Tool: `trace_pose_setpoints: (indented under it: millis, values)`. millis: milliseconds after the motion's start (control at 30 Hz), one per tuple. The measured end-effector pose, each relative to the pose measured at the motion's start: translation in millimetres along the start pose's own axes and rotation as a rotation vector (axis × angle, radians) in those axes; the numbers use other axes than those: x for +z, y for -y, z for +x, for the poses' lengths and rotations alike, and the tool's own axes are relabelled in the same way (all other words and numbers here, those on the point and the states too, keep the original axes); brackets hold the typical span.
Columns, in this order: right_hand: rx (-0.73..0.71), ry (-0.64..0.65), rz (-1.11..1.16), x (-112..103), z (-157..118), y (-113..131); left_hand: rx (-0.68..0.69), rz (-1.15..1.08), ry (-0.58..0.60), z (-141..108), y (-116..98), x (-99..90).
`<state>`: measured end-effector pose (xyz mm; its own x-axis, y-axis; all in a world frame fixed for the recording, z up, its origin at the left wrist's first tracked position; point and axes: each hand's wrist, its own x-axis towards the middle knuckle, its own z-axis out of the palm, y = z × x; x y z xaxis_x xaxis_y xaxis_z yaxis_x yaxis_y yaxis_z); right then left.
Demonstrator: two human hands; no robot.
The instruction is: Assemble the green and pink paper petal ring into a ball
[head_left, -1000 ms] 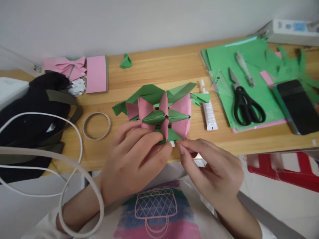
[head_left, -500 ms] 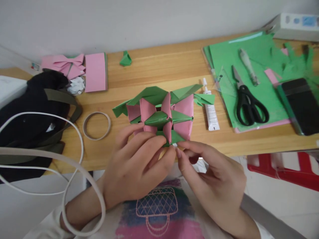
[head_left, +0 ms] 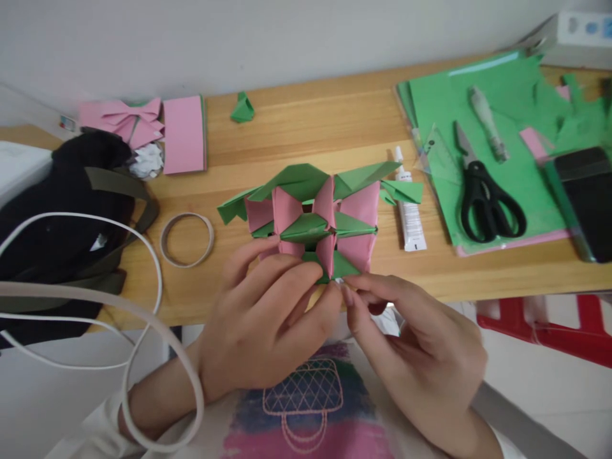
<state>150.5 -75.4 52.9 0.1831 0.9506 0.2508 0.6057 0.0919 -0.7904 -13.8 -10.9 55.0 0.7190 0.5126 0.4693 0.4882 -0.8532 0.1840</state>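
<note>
A folded paper piece (head_left: pixel 306 226) in pink and green is held at the table's front edge, with green leaf-like flaps along its top. My left hand (head_left: pixel 272 319) grips its lower left part, the fingers curled over the near edge. My right hand (head_left: pixel 421 344) pinches at the lower edge, thumb and index finger close together beside a small white bit (head_left: pixel 339 281) between the two hands. What this white bit is cannot be made out. A white glue tube (head_left: pixel 410 207) lies just right of the paper piece.
On the wooden table (head_left: pixel 287 134) are a tape ring (head_left: pixel 186 240), a pink paper stack (head_left: pixel 184 135), a green scrap (head_left: pixel 242 108), black scissors (head_left: pixel 488 197) on green sheets (head_left: pixel 444 95), and a phone (head_left: pixel 586 204). A white cable (head_left: pixel 160 280) loops near my left forearm.
The camera view has shifted slightly. The paper piece tilts a little, its right side slightly nearer the tube, and both hands keep nearly the same hold.
</note>
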Motion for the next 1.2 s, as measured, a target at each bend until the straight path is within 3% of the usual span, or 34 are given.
trace_pose_setpoints:
  millis: [400, 767, 1000, 1200]
  values:
    - [-0.029, -0.011, 0.011, -5.4, 2.5, -3.8, 0.004, -0.01, -0.002, 0.2, 1.0, -2.9]
    - [-0.205, 0.098, -0.063, -11.3, 10.9, -10.2, 0.004, -0.001, 0.086, 2.4, -0.6, -9.1]
    - [-0.216, 0.207, -0.075, -16.7, 20.5, -11.0, -0.032, -0.056, 0.018, -0.7, -0.8, -7.5]
    - [-0.259, 0.303, 0.014, -20.7, 31.0, -17.8, 0.0, -0.012, 0.043, 2.3, 1.9, -8.3]
